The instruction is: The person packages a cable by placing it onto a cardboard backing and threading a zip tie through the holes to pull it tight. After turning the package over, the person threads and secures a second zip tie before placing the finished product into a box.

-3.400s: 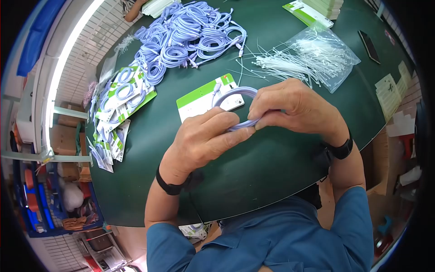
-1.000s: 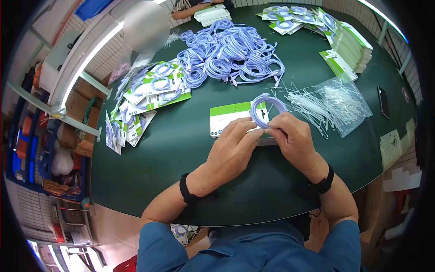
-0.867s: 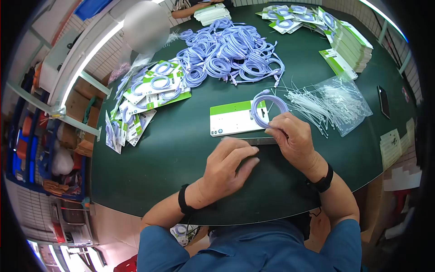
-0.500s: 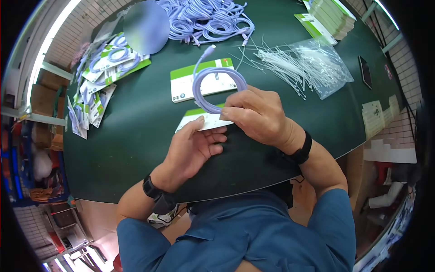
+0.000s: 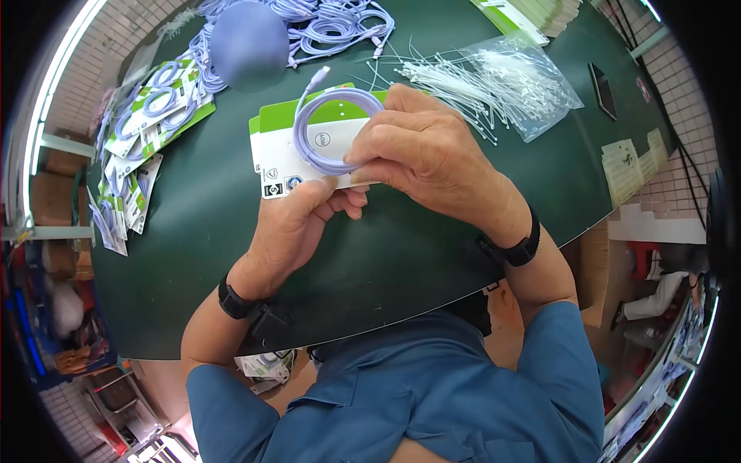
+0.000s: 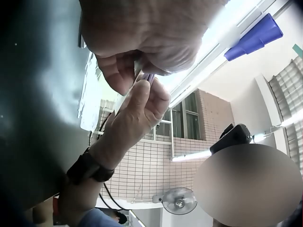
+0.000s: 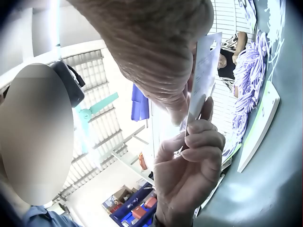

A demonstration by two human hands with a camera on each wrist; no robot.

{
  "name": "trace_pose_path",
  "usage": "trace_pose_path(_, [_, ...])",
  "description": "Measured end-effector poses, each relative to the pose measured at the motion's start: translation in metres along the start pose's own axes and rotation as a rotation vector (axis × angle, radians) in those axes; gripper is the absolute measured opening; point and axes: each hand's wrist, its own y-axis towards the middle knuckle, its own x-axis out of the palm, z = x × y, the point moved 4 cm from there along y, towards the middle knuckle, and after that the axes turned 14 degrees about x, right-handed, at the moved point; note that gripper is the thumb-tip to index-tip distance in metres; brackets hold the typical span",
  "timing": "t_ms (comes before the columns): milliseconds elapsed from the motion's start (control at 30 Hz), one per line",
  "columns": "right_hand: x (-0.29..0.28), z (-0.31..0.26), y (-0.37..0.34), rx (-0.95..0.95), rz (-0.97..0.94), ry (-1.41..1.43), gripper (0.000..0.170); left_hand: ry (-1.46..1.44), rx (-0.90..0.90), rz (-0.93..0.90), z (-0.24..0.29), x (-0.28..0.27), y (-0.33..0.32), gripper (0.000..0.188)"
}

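In the head view my right hand [image 5: 432, 150] pinches a coiled lilac cable [image 5: 300, 137] between thumb and fingers, one plug sticking up at its upper left. My left hand [image 5: 285, 224] holds a green-and-white packaging card [image 5: 276, 150], thumb on its printed face and fingers behind. The coil overlaps the front of this card. A second card [image 5: 255, 143] shows at its left edge, lower down on the table. From the right wrist view the held card [image 7: 204, 71] stands nearly edge-on, gripped by the left hand [image 7: 189, 161].
Loose coiled cables [image 5: 340, 31] heap at the back of the dark green table [image 5: 208, 293]. Carded cables [image 5: 158, 108] pile at the left. A bag of white cable ties [image 5: 525, 85] lies to the right, near a phone [image 5: 603, 91]. Stacked cards [image 5: 532, 19] stand at the back.
Both hands were at the coil earlier. The left hand let go, took a card from the table and raised it behind the coil, which the right hand kept holding. The head view has shifted.
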Motion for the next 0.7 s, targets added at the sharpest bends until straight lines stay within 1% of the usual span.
trace_pose_path(33, [0.001,0.003,0.000,0.005,-0.001,-0.006,0.023,0.036,0.021,-0.017,0.001,0.001,0.004,0.058])
trace_pose_path(67, [0.001,0.006,0.000,0.010,-0.003,-0.012,0.023,0.036,0.012,-0.025,-0.001,0.001,0.008,0.058])
trace_pose_path(167, [0.004,0.011,0.000,0.026,0.036,0.021,0.023,0.093,0.064,-0.071,-0.004,-0.003,0.015,0.071])
trace_pose_path(200, [0.006,0.013,-0.001,0.030,0.049,0.042,0.022,0.094,0.053,-0.071,-0.006,-0.003,0.016,0.071])
trace_pose_path(300, [0.008,0.020,-0.001,0.083,0.032,0.088,0.022,0.094,0.104,-0.058,-0.008,-0.004,0.019,0.072])
trace_pose_path(333, [0.010,0.022,-0.001,0.106,0.020,0.109,0.022,0.095,0.096,-0.054,-0.009,-0.005,0.018,0.072])
trace_pose_path(400, [0.014,0.022,-0.002,0.113,0.033,0.126,0.022,0.109,0.112,-0.069,-0.011,-0.006,0.016,0.052])
trace_pose_path(433, [0.016,0.023,-0.002,0.114,0.047,0.138,0.021,0.114,0.122,-0.074,-0.012,-0.005,0.015,0.045])
trace_pose_path(467, [0.017,0.023,-0.002,0.116,0.060,0.150,0.021,0.109,0.118,-0.064,-0.011,-0.004,0.015,0.045])
trace_pose_path(533, [0.020,0.023,-0.004,0.135,0.040,0.175,0.021,0.066,0.107,0.022,-0.010,-0.003,0.018,0.060])
trace_pose_path(567, [0.021,0.023,-0.004,0.150,0.031,0.195,0.021,0.060,0.105,0.033,-0.011,-0.001,0.019,0.060])
trace_pose_path(633, [0.024,0.025,-0.004,0.166,0.006,0.216,0.020,0.085,0.166,0.072,-0.012,0.002,0.020,0.054])
trace_pose_path(700, [0.027,0.024,-0.004,0.141,-0.003,0.221,0.022,0.090,0.197,0.106,-0.012,0.001,0.020,0.052])
